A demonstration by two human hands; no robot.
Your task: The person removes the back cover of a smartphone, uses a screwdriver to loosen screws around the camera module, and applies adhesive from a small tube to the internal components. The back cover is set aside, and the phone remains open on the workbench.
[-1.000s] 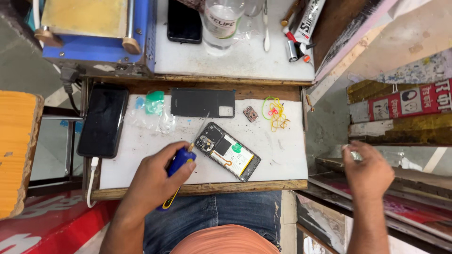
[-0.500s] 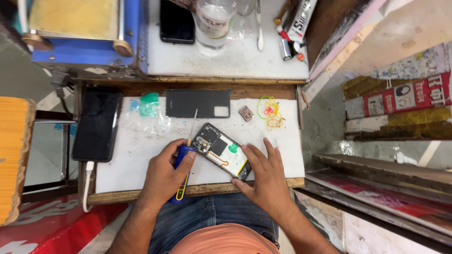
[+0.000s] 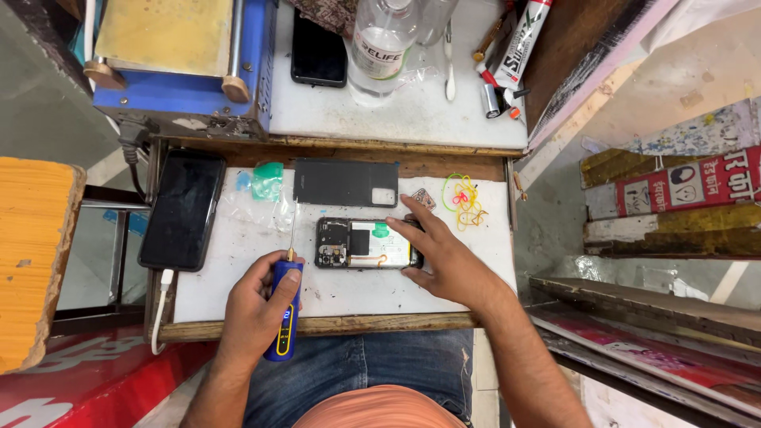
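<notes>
My left hand (image 3: 258, 305) has its fingers wrapped tight around a blue screwdriver (image 3: 284, 309), a chunky plastic handle with a yellow stripe and a thin metal shaft pointing away from me across the table (image 3: 238, 277). My right hand (image 3: 444, 257) lies flat with its fingers spread wide over the right end of the opened phone (image 3: 365, 243), pressing it down and gripping nothing. The phone lies in the middle of the white table, just right of the screwdriver tip, its back off so the dark board, a pale battery and a small green tab show. As I judge it, the step goes well if I keep the phone pinned flat so it cannot skate on the smooth top, bring the tip down straight into the screw head, and turn with light pressure so the tiny head does not strip. Just beyond the phone lies its matte grey back cover (image 3: 346, 183), a flat rounded rectangle with 1 camera cutout. A glossy black phone (image 3: 183, 210) sits at the left edge with a white cable (image 3: 161, 305) plugged in. A tangle of yellow rubber bands (image 3: 464, 200) lies to the right, and a clear plastic bottle (image 3: 382, 43) stands on the upper shelf.
</notes>
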